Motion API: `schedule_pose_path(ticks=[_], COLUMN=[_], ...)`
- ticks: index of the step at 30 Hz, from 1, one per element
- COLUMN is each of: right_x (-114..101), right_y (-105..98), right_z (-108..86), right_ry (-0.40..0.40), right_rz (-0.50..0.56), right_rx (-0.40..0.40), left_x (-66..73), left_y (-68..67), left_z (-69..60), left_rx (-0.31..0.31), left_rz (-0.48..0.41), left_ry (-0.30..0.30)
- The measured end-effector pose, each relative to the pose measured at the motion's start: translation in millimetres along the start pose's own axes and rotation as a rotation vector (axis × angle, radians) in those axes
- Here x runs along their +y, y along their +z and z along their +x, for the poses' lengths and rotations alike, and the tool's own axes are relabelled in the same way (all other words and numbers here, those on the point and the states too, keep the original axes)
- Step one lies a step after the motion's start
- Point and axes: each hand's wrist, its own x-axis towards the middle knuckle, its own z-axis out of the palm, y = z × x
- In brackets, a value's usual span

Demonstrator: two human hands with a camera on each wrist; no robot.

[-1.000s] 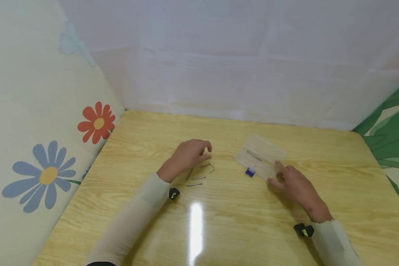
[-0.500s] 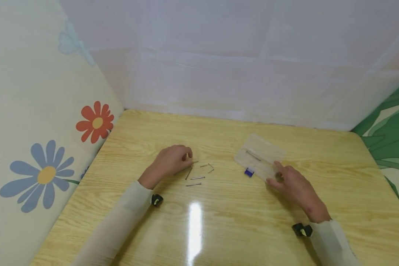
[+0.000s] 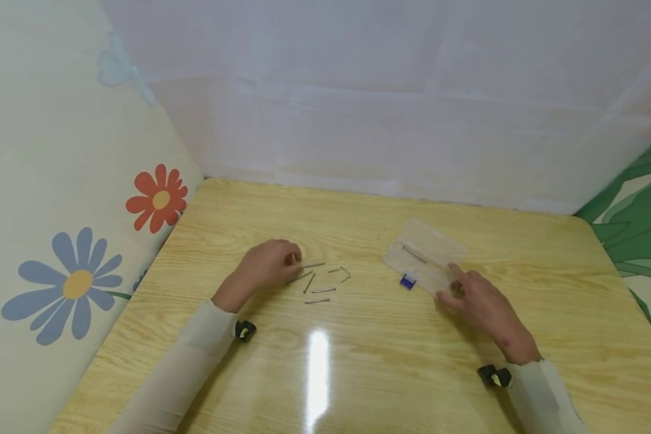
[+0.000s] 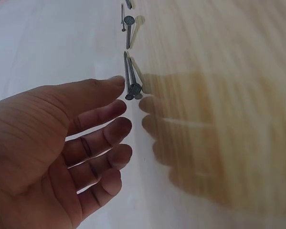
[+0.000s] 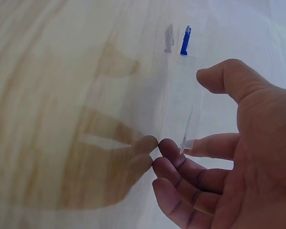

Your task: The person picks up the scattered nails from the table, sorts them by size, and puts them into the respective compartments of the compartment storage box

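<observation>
In the head view my left hand (image 3: 268, 265) is at the left end of a group of nails. Two of them, one nail (image 3: 313, 265) and another nail (image 3: 302, 276), extend out beside its fingertips. The left wrist view shows the thumb tip against or just beside these nails (image 4: 132, 81), the other fingers loosely bent and apart. My right hand (image 3: 483, 301) holds the near right end of a clear plastic box (image 3: 425, 235), thumb and index finger at opposite sides. A nail (image 3: 415, 254) lies in the box. A blue latch (image 3: 407, 281) sits on its front edge.
Several more nails, including one nail (image 3: 323, 290) and a lower nail (image 3: 317, 301), lie on the wooden table (image 3: 390, 361) between hand and box. A white cloth backdrop (image 3: 358, 132) stands behind the table, a flower-printed one (image 3: 43, 169) at the left.
My left hand has moved left and down from above the nails, uncovering two nails that it hid. My right hand and the box stay where they were.
</observation>
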Motion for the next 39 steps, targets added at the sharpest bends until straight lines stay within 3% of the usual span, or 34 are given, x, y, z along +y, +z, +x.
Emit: schedule_pose_path(ticks=[9, 29, 39], right_x=[0.7, -0.5, 0.0], right_y=[1.1, 0.4, -0.4], right_z=[-0.8, -0.4, 0.0], right_ry=[0.027, 0.014, -0.001], right_rz=[0.022, 0.022, 0.014], right_rx=[-0.015, -0.016, -0.008], left_x=[1.4, 1.9, 6.0], left_y=[1.1, 2.0, -3.6], left_z=[-0.9, 4.4, 9.0], left_rx=[-0.034, -0.017, -0.059], left_rz=[0.021, 0.042, 0.123], left_ry=[0.005, 0.027, 0.052])
